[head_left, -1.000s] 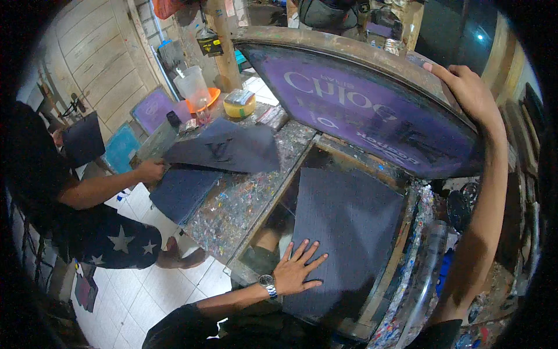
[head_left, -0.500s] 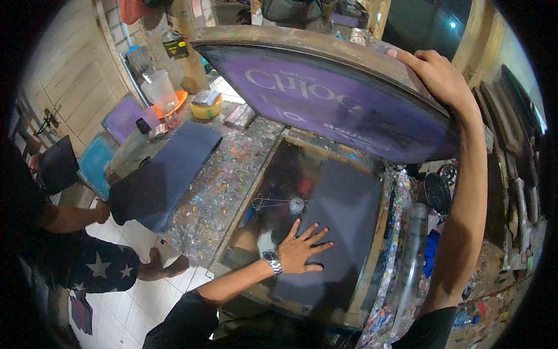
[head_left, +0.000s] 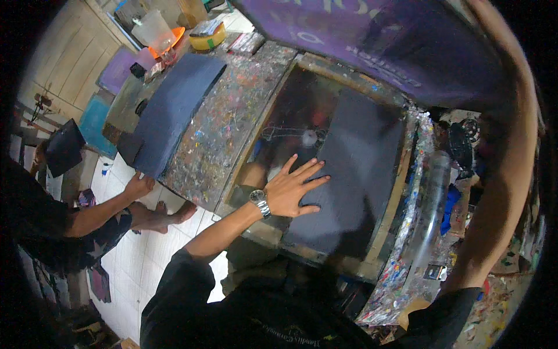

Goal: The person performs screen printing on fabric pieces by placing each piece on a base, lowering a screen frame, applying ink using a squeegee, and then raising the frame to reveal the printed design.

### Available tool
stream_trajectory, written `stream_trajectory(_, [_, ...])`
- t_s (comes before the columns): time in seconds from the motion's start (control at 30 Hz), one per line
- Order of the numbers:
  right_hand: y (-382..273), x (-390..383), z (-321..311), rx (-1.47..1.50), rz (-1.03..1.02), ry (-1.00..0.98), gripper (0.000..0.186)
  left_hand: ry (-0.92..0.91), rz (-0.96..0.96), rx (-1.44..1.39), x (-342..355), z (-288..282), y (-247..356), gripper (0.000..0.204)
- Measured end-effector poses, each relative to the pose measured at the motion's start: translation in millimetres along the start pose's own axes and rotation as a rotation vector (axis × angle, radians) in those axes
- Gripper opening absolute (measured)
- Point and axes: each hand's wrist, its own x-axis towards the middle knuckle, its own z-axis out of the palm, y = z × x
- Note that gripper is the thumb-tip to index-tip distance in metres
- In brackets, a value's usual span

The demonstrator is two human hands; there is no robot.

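My left hand lies open, fingers spread, on a dark grey sheet inside a rimmed rectangular bed. A dark glass-like surface shows beside the sheet, with wooden strips along the bed's edge. My right hand is at the top edge on a large raised purple screen with pale lettering; its fingers are too hidden to read. A silver watch is on my left wrist.
A co-worker's hand is at the left edge of a speckled table bearing dark blue sheets and containers. A clear cylinder and clutter lie right of the bed. Tiled floor shows at lower left.
The view has tipped downward, so the bed sits higher in it. The co-worker's lifted printed sheet is down, their hand lower. The dark sheet under my left hand has shifted slightly rightward, exposing more glass.
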Motion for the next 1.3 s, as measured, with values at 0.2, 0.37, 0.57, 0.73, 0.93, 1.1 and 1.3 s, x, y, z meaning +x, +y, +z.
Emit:
stream_trajectory(0.2, [46.5, 10.5, 14.7, 0.177, -0.210, -0.124, 0.079, 0.021, 0.064, 0.022, 3.8, -1.1, 5.2, 0.078])
stream_trajectory(0.37, [-14.2, -85.3, -20.4, 0.135, -0.052, -0.044, 0.080, 0.120, 0.037, -0.035, -1.3, -15.1, 12.5, 0.092])
stream_trajectory(0.57, [-37.8, -246.7, 45.6, 0.155, -0.333, 0.007, 0.048, 1.079, -0.489, -1.361, -33.9, -83.0, 56.9, 0.072])
stream_trajectory(0.73, [-30.8, -323.9, 107.8, 0.283, -0.313, -0.456, 0.032, 0.642, -0.848, -1.384, -106.1, -16.9, 30.8, 0.057])
stream_trajectory(0.93, [12.3, -363.5, 149.1, 0.230, -0.577, -0.246, 0.022, 0.487, -0.915, -1.252, -103.5, -7.4, 28.7, 0.039])
stream_trajectory(1.1, [20.7, -237.7, 218.0, 0.164, -0.374, -0.442, 0.035, 0.484, -0.893, -1.221, -111.6, 0.6, 18.0, 0.040])
stream_trajectory(1.3, [34.9, -161.8, 250.9, 0.115, -0.253, -0.383, 0.051, 0.495, -0.945, -1.261, -102.4, -17.8, 27.2, 0.041])
